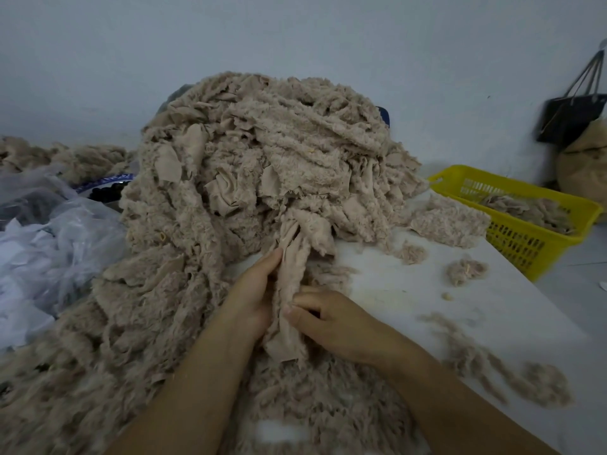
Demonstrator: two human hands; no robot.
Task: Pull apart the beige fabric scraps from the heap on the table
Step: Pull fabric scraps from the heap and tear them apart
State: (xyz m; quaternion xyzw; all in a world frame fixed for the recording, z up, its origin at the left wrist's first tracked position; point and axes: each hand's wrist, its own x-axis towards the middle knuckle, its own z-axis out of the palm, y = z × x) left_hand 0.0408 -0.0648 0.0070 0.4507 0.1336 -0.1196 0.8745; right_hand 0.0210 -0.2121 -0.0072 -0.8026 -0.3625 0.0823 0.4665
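Heap (262,165) of beige fleece scraps rises directly beyond both hands and spills round the left forearm. White surface (410,290) shows to the right of the hands, with the yellow basket (525,238) well beyond. One long scrap (292,274) runs from the heap's foot toward the person, passing between the hands. Left hand (253,297) grips its left edge, nearer the heap. Right hand (328,316) pinches its right edge, further back. Likely pull: sideways, apart.

A heap (262,165) sits on the table (492,307), basket (525,231) right, plastic bags (49,244) left.
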